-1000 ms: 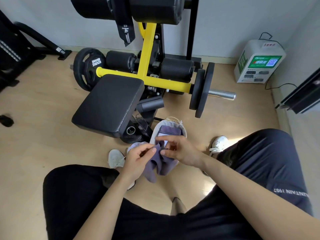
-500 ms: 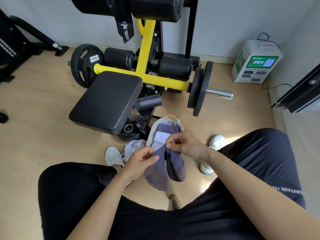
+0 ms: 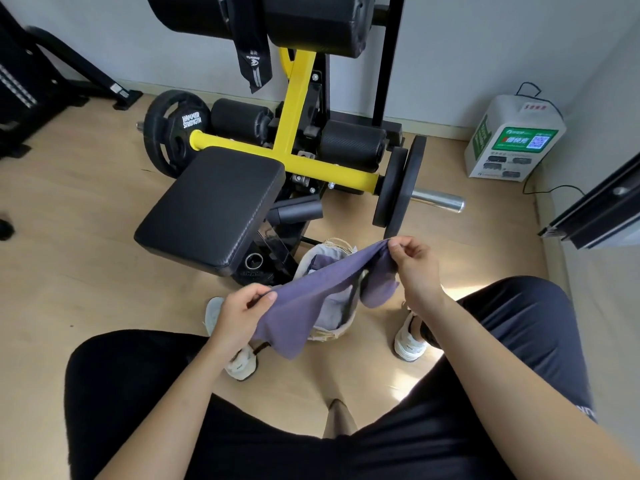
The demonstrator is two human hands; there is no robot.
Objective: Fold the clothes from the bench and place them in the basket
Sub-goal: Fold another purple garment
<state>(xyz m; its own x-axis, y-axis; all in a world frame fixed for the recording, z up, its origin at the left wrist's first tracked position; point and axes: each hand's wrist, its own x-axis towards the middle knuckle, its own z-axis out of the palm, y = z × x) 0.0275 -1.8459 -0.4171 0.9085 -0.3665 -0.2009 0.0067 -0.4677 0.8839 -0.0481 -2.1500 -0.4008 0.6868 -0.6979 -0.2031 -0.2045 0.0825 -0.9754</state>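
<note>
I hold a purple garment (image 3: 311, 292) stretched out between both hands, above the floor in front of my knees. My left hand (image 3: 242, 313) pinches its lower left edge. My right hand (image 3: 414, 263) pinches its upper right corner, and a fold of the cloth hangs down beside it. Under the garment stands a small light woven basket (image 3: 332, 332) with purple and white clothes inside; the cloth covers most of it. The black padded bench (image 3: 211, 206) sits bare behind the basket.
The yellow-framed gym machine (image 3: 294, 109) carries weight plates (image 3: 173, 136) on the left and a steel bar end (image 3: 438, 199) on the right. A white charging box (image 3: 512, 136) stands by the wall. My white shoes (image 3: 410, 341) flank the basket.
My hands have moved apart and upward, spreading the purple garment from a bunched hanging piece into a wide stretched sheet. The view has tilted slightly.
</note>
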